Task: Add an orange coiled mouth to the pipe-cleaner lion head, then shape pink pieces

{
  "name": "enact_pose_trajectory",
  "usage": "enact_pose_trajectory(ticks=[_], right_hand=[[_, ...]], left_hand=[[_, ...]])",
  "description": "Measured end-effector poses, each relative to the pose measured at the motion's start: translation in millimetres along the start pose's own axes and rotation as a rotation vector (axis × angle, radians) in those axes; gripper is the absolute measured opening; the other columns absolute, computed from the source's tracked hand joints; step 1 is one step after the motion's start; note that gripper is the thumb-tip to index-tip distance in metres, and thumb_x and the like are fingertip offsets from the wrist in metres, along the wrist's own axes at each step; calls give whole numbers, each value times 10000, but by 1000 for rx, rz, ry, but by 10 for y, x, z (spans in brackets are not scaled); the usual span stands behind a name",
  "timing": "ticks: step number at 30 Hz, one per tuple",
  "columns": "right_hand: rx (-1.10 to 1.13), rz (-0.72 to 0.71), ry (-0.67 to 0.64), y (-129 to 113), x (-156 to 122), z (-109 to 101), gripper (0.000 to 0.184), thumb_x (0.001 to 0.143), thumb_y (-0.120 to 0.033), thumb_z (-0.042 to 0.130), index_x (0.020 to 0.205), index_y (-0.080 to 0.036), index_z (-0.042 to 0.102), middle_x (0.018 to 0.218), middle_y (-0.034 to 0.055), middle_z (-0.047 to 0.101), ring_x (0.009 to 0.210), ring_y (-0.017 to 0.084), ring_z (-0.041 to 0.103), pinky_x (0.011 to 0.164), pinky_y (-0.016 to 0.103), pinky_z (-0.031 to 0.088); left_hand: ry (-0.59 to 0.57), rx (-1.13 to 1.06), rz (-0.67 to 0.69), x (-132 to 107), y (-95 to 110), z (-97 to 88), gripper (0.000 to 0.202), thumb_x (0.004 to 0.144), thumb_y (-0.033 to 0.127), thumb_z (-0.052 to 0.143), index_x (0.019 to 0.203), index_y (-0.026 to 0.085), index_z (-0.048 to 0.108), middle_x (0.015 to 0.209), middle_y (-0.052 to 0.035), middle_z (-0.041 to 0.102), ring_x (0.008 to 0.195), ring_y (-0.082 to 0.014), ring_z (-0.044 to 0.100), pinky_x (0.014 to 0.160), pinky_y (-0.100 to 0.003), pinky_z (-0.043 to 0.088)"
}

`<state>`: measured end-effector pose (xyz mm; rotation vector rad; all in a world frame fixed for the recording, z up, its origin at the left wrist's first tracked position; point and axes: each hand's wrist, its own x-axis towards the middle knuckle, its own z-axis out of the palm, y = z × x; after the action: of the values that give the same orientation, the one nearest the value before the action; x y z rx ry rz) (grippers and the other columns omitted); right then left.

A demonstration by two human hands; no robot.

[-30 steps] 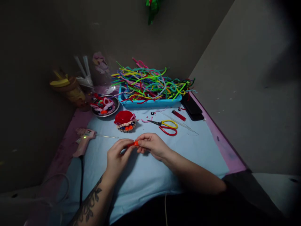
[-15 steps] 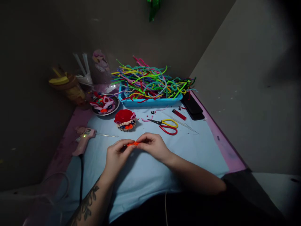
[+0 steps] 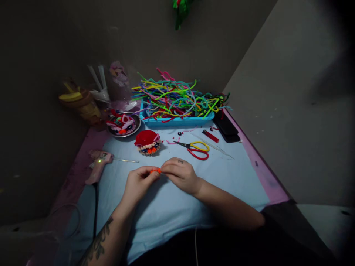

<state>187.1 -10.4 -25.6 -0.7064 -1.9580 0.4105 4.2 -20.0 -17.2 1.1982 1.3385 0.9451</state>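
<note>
My left hand [image 3: 140, 183] pinches a small bright orange piece [image 3: 155, 171], apparently pipe cleaner, between thumb and fingertips. At its right end are the closed fingers of my right hand [image 3: 181, 176], gripping a thin pale end that sticks out of the piece. Just beyond my hands sits a round figure with a red cap [image 3: 146, 137], a beige band and orange bits. Scissors [image 3: 194, 148] with one yellow and one red handle lie past my right hand, blades pointing left. A pink glue gun [image 3: 101, 166] with a lit green light lies to the left, a clear stick pointing out from it.
A blue tray [image 3: 177, 121] heaped with coloured pipe cleaners [image 3: 174, 96] stands at the back. Left of it are a metal bowl [image 3: 126, 133] of small pieces and a cup [image 3: 80, 105]. A red lighter [image 3: 210, 136] and a black phone-like object [image 3: 229, 127] lie right.
My right hand has turned so its back shows more, and its fingertips have shifted to the orange piece's right end. My left hand keeps its pinch, moved only slightly.
</note>
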Motion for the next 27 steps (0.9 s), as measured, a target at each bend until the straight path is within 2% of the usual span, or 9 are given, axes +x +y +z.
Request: enact_pose_trajectory(ticks=[4,6,8,10,13,16,19,23,27], right_hand=[[-31,-108,-17,23,-1,15,232,893,-45,522,1009,-175,674,870,79,719,835,167,656,766,305,566],[-16,-79,2,34,-9,37,226,895,-57,534,1028,-182,668,882,75,723,840,162,662,778,301,568],[29,14,28,35,-13,55,195,898,-90,561,1028,-186,670,890,68,729,849,155,672,800,294,567],[114,148,14,27,-10,61,177,882,-158,620,1046,-192,676,946,71,732,879,155,678,812,291,566],[340,457,-61,13,8,51,318,800,-298,721,1096,-192,669,1035,83,714,886,166,678,723,271,572],[569,828,-150,11,38,28,327,799,-416,685,1004,-162,668,784,34,690,620,118,630,504,210,497],[664,1009,-234,13,72,9,321,820,-472,625,859,-154,650,612,-23,614,413,58,483,386,174,363],[695,1046,-237,2,90,21,286,772,-444,659,789,-159,630,611,-30,608,400,48,460,375,170,332],[617,977,-190,-16,62,56,183,817,-354,614,822,-172,636,650,-31,605,477,69,513,433,182,388]], left_hand=[[-23,-47,-21,5,11,18,163,639,312,743,702,164,761,633,-37,739,574,-157,649,588,-260,528],[-15,-34,11,9,6,15,157,657,305,739,719,162,757,642,-37,739,570,-153,645,575,-254,524],[11,1,80,9,-5,2,150,695,303,727,748,165,753,661,-37,741,574,-151,645,558,-247,519],[57,63,188,2,-14,-15,131,733,292,716,776,172,748,691,-36,746,590,-149,650,557,-242,518],[119,201,416,-16,-18,-31,74,773,243,713,807,185,744,751,-32,753,642,-146,669,603,-240,533],[121,319,657,-29,-16,-33,52,810,188,697,843,192,736,792,-30,755,695,-145,688,651,-239,548],[106,389,810,-27,-26,-27,89,823,139,687,885,191,723,806,-28,757,722,-143,699,677,-233,555],[93,458,861,-18,-55,-20,120,839,118,666,933,178,710,834,-41,756,747,-143,700,697,-229,551],[67,497,804,-16,-73,-15,97,877,152,626,934,170,702,831,-48,741,741,-140,681,694,-226,532]])
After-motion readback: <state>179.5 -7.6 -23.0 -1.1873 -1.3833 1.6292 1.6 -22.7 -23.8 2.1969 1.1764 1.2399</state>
